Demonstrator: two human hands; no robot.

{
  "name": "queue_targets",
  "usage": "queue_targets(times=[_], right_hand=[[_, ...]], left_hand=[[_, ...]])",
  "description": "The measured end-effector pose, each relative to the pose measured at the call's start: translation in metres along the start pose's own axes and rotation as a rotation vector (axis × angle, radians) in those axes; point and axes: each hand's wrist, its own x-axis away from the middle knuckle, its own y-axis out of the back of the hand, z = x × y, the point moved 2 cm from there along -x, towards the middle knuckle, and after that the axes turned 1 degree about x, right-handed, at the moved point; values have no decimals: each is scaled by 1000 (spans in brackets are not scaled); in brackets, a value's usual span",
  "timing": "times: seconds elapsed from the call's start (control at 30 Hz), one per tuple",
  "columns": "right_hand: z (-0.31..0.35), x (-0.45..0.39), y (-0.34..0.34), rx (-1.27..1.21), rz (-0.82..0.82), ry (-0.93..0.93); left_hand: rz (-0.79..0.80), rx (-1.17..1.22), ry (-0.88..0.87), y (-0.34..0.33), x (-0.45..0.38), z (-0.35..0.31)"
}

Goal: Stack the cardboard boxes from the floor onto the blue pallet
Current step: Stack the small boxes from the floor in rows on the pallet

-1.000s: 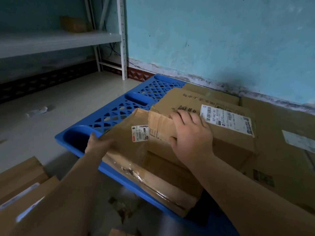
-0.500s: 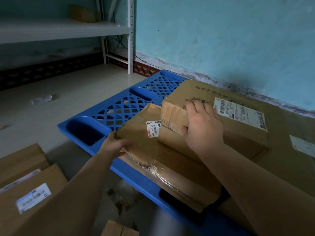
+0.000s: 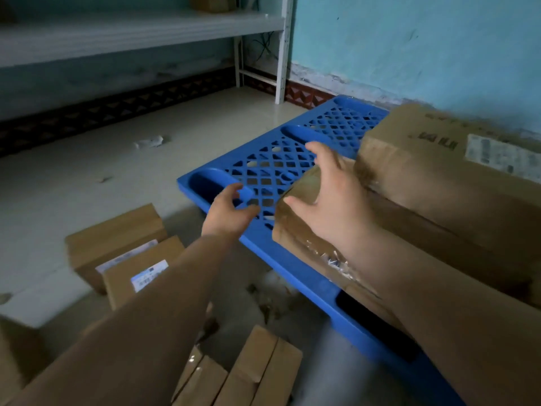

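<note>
The blue pallet (image 3: 272, 168) lies on the floor by the wall. A flat taped cardboard box (image 3: 301, 232) rests on its near right part, with a bigger labelled box (image 3: 433, 171) on top further right. My right hand (image 3: 333, 197) hovers with fingers spread just above the flat box's left corner and holds nothing. My left hand (image 3: 231, 209) hangs with loose fingers over the pallet's near left edge, apart from the box. Two labelled boxes (image 3: 128, 256) lie on the floor at the left, and more boxes (image 3: 243, 373) lie at the bottom.
A white metal shelf (image 3: 140, 30) runs along the left wall, one leg (image 3: 282, 51) near the pallet's far corner. A scrap of paper (image 3: 149, 142) lies on the pale floor. The turquoise wall (image 3: 409, 48) stands right behind the pallet.
Both hands have let go of the flat box and lifted off it. It now lies on the pallet. The view has swung left and down, showing more boxes on the floor.
</note>
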Motion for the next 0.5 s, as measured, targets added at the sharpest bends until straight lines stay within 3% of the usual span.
queue_targets(times=[0.17, 0.4, 0.5], right_hand=[[28, 36, -78, -217, 262, -42], [60, 117, -176, -183, 705, -61], [61, 153, -203, -55, 919, -38]], left_hand=[[-143, -107, 48, 68, 36, 54], [-193, -180, 342, 113, 130, 160], [-152, -212, 411, 112, 168, 187]])
